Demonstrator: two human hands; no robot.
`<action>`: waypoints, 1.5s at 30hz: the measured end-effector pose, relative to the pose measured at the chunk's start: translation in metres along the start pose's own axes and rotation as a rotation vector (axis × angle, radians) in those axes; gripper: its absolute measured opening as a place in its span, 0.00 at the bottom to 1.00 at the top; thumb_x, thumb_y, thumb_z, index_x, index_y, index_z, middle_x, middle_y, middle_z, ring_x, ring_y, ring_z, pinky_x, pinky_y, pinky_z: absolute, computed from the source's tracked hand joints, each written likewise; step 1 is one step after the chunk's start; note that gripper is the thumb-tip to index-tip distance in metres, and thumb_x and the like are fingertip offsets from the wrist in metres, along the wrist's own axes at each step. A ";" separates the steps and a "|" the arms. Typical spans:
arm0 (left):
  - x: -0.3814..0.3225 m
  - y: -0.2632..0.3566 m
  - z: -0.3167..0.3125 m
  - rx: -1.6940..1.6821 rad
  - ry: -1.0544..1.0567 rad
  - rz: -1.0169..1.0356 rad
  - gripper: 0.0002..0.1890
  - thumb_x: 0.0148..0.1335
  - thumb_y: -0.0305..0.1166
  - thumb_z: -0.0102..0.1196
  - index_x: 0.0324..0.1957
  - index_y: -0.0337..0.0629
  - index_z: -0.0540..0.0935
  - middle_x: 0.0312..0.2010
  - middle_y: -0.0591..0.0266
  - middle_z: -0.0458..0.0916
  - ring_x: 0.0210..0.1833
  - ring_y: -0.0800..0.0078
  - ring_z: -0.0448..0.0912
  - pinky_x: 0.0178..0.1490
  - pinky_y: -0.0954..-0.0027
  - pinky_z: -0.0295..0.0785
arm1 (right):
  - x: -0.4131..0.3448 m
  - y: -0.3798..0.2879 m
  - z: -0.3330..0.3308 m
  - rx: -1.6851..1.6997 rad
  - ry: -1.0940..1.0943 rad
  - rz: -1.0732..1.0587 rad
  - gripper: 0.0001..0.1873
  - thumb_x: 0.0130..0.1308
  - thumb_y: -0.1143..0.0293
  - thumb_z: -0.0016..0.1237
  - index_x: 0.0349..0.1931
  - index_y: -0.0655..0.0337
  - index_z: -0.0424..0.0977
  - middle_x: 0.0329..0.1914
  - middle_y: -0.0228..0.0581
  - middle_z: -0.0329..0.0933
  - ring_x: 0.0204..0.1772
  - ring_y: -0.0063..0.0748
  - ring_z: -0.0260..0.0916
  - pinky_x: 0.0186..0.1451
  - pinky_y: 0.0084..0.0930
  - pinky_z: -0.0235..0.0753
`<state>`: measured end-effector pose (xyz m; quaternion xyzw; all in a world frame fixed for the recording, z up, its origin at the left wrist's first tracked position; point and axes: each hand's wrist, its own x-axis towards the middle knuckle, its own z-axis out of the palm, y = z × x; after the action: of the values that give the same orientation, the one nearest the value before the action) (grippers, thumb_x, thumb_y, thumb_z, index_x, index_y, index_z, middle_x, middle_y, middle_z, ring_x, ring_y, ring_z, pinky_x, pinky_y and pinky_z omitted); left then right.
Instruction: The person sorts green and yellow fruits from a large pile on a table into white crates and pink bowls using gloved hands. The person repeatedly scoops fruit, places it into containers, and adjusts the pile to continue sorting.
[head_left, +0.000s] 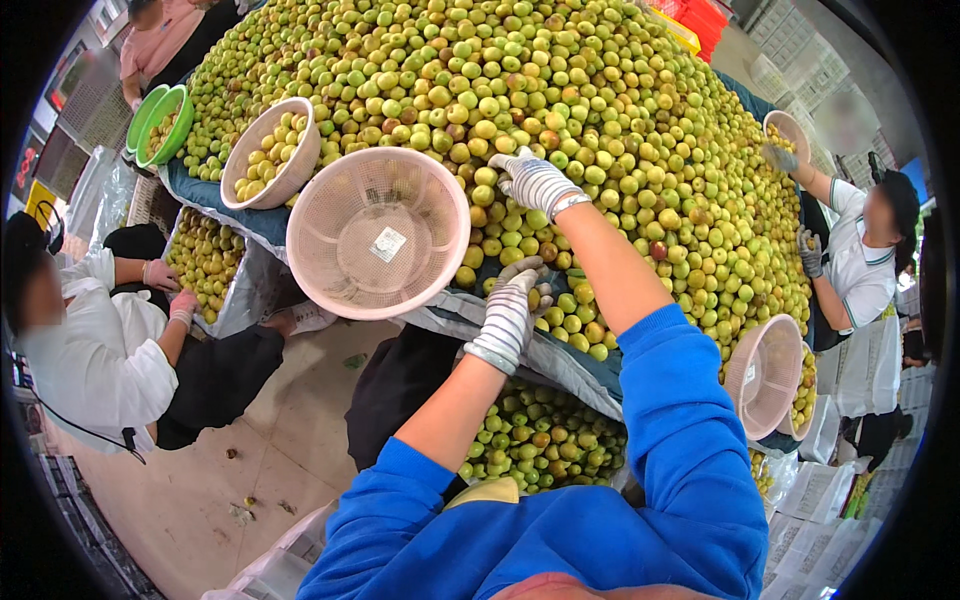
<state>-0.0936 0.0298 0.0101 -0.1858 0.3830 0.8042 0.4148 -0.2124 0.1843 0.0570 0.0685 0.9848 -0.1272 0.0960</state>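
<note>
A big heap of small round green-yellow fruits (600, 112), some blushed brown or red, spreads before me. My right hand (534, 180), in a striped white glove, reaches into the heap with its fingertips down among the fruits; its palm side is hidden. Close to the heap's near edge is my left hand (514, 304), gloved alike, with its fingers curled around a yellowish fruit (534, 300). Left of both hands stands a pink mesh plastic basket (330, 225), tilted towards me, with only a white label showing on its bottom.
A crate of greener fruits (540, 442) sits below the heap's edge by my lap. Another pink basket (304, 154) holds yellow fruits. At left, a seated co-worker (97, 352) handles a lined fruit crate (206, 262). A co-worker at right (862, 255) reaches over the heap.
</note>
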 end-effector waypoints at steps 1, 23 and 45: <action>0.000 0.000 0.002 -0.006 0.000 -0.005 0.13 0.69 0.26 0.49 0.54 0.43 0.75 0.43 0.59 0.79 0.28 0.77 0.75 0.29 0.77 0.74 | -0.003 0.003 -0.001 0.024 -0.006 -0.001 0.21 0.70 0.61 0.45 0.62 0.45 0.69 0.62 0.59 0.68 0.61 0.57 0.71 0.66 0.43 0.71; 0.010 0.008 -0.024 -0.441 -0.424 -0.160 0.24 0.67 0.60 0.44 0.52 0.54 0.76 0.44 0.67 0.80 0.36 0.75 0.80 0.20 0.80 0.71 | -0.123 -0.011 0.016 0.480 0.274 -0.369 0.14 0.70 0.66 0.42 0.50 0.60 0.77 0.41 0.43 0.75 0.45 0.38 0.74 0.50 0.35 0.75; 0.003 0.003 -0.018 -0.543 -0.349 -0.152 0.18 0.66 0.42 0.50 0.52 0.44 0.76 0.49 0.56 0.80 0.44 0.68 0.79 0.25 0.79 0.76 | -0.110 -0.004 0.020 0.384 0.222 -0.230 0.13 0.65 0.60 0.51 0.42 0.59 0.78 0.41 0.49 0.77 0.46 0.51 0.75 0.50 0.39 0.75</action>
<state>-0.0986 0.0162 -0.0020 -0.1769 0.0626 0.8635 0.4682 -0.1028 0.1632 0.0615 -0.0133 0.9484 -0.3138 -0.0429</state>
